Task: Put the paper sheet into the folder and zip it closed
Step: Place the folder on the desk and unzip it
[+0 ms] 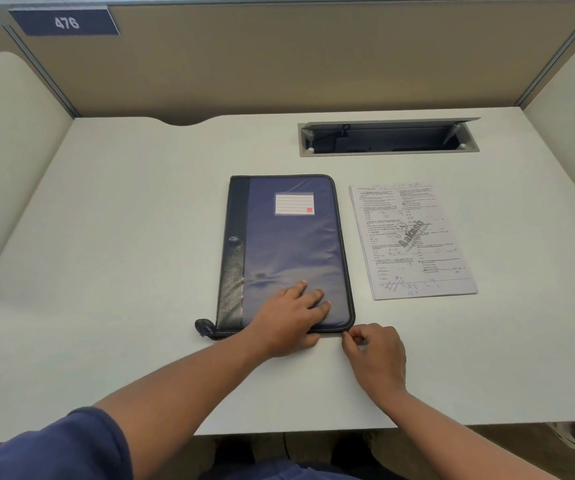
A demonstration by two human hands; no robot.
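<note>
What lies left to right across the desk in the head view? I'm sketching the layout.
Zipper strap → left hand on the folder → right hand → paper sheet.

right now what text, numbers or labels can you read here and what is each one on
"476": white digits on the blue sign fixed to the partition.
"Aakash": grey diagonal watermark across the paper sheet; its printed questions and handwritten notes are too small to read.
Label card on the folder: ruled lines and a red square only, no writing legible.
</note>
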